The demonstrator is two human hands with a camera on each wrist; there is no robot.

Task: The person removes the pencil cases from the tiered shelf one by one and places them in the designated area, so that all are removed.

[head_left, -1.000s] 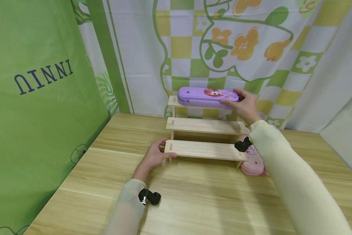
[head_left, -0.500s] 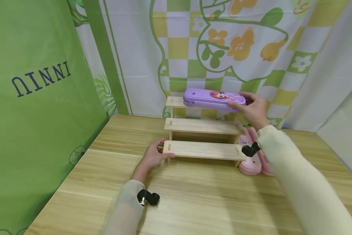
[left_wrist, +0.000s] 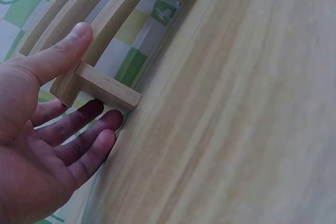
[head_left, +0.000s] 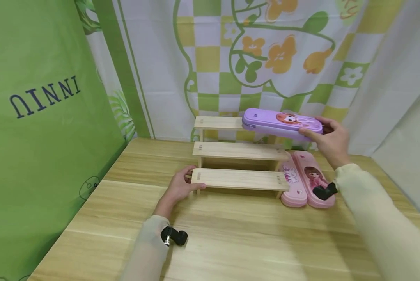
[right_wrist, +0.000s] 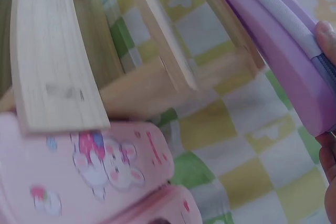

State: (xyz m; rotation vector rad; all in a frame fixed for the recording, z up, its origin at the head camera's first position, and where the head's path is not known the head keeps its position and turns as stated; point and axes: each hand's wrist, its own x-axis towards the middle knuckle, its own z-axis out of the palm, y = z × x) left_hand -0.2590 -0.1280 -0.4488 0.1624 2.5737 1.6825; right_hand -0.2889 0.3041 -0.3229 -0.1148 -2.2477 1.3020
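Note:
A purple zippered pencil case with a cartoon girl on its lid juts past the right end of the top tier. My right hand grips its right end, thumb in front and fingers behind. The three-tier wooden shelf stands on the table. My left hand holds the left end of its lowest tier. In the left wrist view the thumb of this hand lies on the board's front edge, with the fingers curved beneath and behind. The purple case also shows in the right wrist view.
Two pink pencil cases, one with rabbits and one with a doll, lie side by side at the shelf's right end. A patterned curtain hangs behind the wooden table. A green cloth hangs on the left.
My right hand has carried the purple pencil case rightward along the top tier, baring the tier's left part. More of the pink cases shows. My left hand keeps its hold on the shelf.

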